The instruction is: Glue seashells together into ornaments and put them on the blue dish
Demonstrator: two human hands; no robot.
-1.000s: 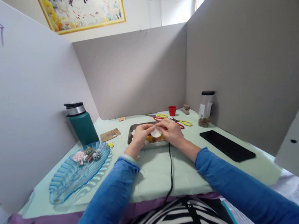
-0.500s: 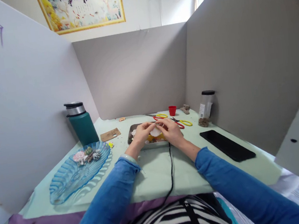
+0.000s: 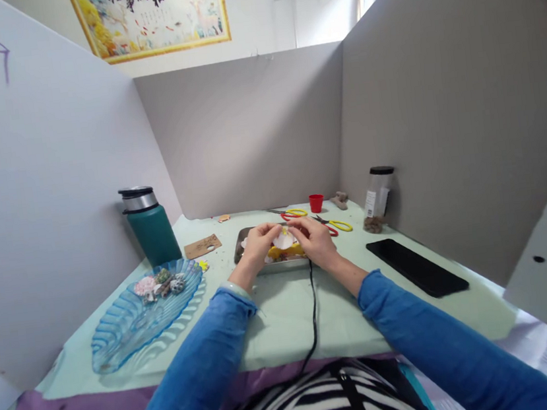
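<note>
Between my left hand (image 3: 260, 243) and my right hand (image 3: 315, 240) is a white, rounded shell-like piece (image 3: 284, 239). Both hands pinch it by its sides with thumb and fingertips. A small yellow patch shows on its upper part. Beneath lies a shallow metal tray (image 3: 284, 267), partly covered by my hands, holding yellow and brown bits and some white pieces. On the left a blue scalloped glass dish (image 3: 134, 328) carries a cluster of pinkish, green and grey shell-like pieces (image 3: 161, 284).
A black cable (image 3: 314, 320) runs from the tray over the table's front edge. Scissors (image 3: 340, 225) and a red cup (image 3: 316, 203) stand beyond my right hand. Right are a clear jar (image 3: 377, 199) and a black slab (image 3: 415, 267); left, a green bottle (image 3: 152, 233) and brown card (image 3: 202, 246).
The white piece has tilted between my fingers, so its face and a yellow patch now show more. My hands have stayed in nearly the same place over the tray.
</note>
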